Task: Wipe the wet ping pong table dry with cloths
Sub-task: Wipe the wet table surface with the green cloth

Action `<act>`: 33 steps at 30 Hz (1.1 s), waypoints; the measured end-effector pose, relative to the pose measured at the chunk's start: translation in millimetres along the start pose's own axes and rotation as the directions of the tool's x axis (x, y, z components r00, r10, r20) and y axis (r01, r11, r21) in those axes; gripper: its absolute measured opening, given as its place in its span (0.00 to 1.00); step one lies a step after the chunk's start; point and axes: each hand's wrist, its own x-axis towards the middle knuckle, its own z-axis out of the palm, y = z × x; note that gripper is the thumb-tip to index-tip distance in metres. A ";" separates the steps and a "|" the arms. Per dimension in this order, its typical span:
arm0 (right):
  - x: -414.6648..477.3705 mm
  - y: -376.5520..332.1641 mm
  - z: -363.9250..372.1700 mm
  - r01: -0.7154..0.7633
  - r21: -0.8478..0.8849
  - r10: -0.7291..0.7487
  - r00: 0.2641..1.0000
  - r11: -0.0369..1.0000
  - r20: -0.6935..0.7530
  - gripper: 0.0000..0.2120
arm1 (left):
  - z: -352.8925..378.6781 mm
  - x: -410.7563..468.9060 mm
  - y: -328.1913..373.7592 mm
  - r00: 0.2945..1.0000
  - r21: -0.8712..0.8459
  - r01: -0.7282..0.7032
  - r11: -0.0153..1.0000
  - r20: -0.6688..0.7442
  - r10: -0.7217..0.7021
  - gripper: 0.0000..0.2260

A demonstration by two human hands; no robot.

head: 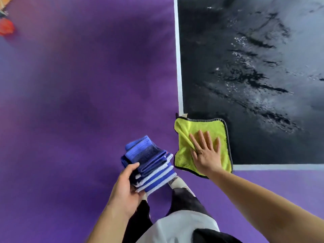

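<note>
The ping pong table is dark with white border lines, and streaks of water glisten across its surface. A yellow-green cloth with a grey hem lies flat on the table's near left corner, partly overhanging the edge. My right hand presses on this cloth with straight, spread fingers. My left hand grips a stack of folded blue and white cloths, held in the air to the left of the table corner.
The floor around the table is purple. A red object lies on it at the far left. My legs and a shoe are below the table corner.
</note>
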 end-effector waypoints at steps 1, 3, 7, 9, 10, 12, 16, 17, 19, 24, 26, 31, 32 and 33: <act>-18.0 -1.3 6.7 0.012 0.014 -0.012 1.000 1.000 0.012 0.29 | -0.6 3.8 6.8 1.000 0.035 0.007 0.999 0.029 -0.008 0.04; -56.1 -9.4 19.2 0.009 0.074 -0.012 0.999 0.997 0.041 0.29 | -4.3 9.3 20.4 0.998 0.097 0.015 0.995 0.056 -0.021 0.09; -105.4 -36.1 29.8 -0.114 0.286 0.098 0.993 0.951 0.069 0.26 | -5.4 15.6 41.7 0.988 0.160 0.029 0.987 0.147 -0.053 0.09; -114.3 -52.5 17.4 -0.206 0.492 0.186 0.978 0.846 0.089 0.24 | -2.4 18.1 48.4 0.981 0.178 0.036 0.983 0.183 -0.069 0.11; -118.9 -61.9 6.2 -0.248 0.559 0.228 0.968 0.791 0.107 0.20 | -1.4 19.3 50.4 0.977 0.187 0.040 0.982 0.197 -0.077 0.10; -127.3 -78.8 -23.8 -0.321 0.714 0.329 0.935 0.623 0.133 0.15 | 1.8 16.9 53.5 0.971 0.216 0.037 0.976 0.225 -0.087 0.07; -129.6 -77.4 -76.9 -0.335 0.923 0.564 0.807 0.189 0.177 0.16 | 9.4 15.1 59.5 0.964 0.254 -0.003 0.967 0.257 -0.065 0.06; -127.7 -70.9 -89.8 -0.294 0.945 0.631 0.762 0.140 0.144 0.16 | 11.9 14.2 61.1 0.962 0.258 -0.012 0.966 0.268 -0.060 0.06; -120.7 -52.0 -112.0 -0.156 0.984 0.745 0.665 0.085 0.041 0.16 | 15.8 14.5 63.0 0.959 0.260 -0.037 0.965 0.281 -0.039 0.07; -98.9 3.6 -119.3 -0.044 0.791 0.621 0.646 0.611 -0.444 0.20 | 24.0 17.5 64.6 0.967 0.240 -0.088 0.967 0.252 0.025 0.08; -88.8 8.9 -100.8 -0.083 0.606 0.463 0.729 0.791 -0.504 0.23 | 29.6 19.2 61.3 0.975 0.238 -0.089 0.967 0.221 0.035 0.07; -71.1 -14.6 -29.6 -0.007 0.240 0.009 1.000 0.971 -0.010 0.32 | 44.1 24.4 46.7 0.989 0.227 -0.056 0.972 0.144 0.023 0.07; -65.5 -13.1 -16.4 0.056 0.193 -0.075 0.993 0.980 0.095 0.32 | 46.8 25.1 43.3 0.992 0.221 -0.048 0.974 0.122 0.022 0.08; -57.2 -10.8 -8.0 0.117 0.167 -0.143 0.978 0.979 0.149 0.31 | 48.4 25.9 40.3 0.995 0.218 -0.046 0.975 0.100 0.025 0.08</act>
